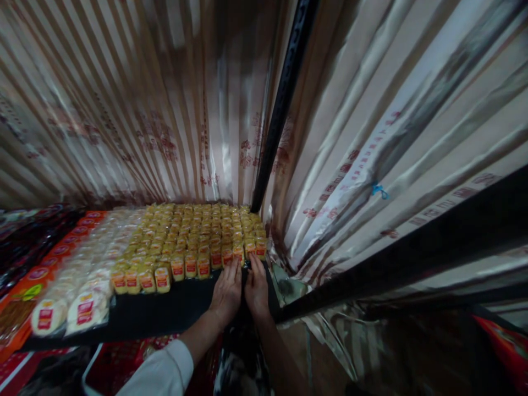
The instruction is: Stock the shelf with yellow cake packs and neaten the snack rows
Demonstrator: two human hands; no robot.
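My left hand (pixel 226 290) is stretched out flat, its fingertips against the front of the small yellow wrapped packets (pixel 190 265) with red labels. Close beside it, my right hand (pixel 256 286) also has its fingers extended, the tips at the packets near the right end of the front row. Neither hand is wrapped around a packet. The packets stand in tight rows on a black shelf (pixel 165 313). Toward the left, the front row comes nearer the shelf edge than it does by my hands.
Left of the packets lie clear bags of round white flat items (pixel 84 312), then orange packages (pixel 49 261) and dark packages (pixel 31 242). Striped printed sheeting (pixel 165 110) hangs behind, with a dark post (pixel 284 104) and a dark rail (pixel 391 250). A red basket (pixel 119 357) sits below.
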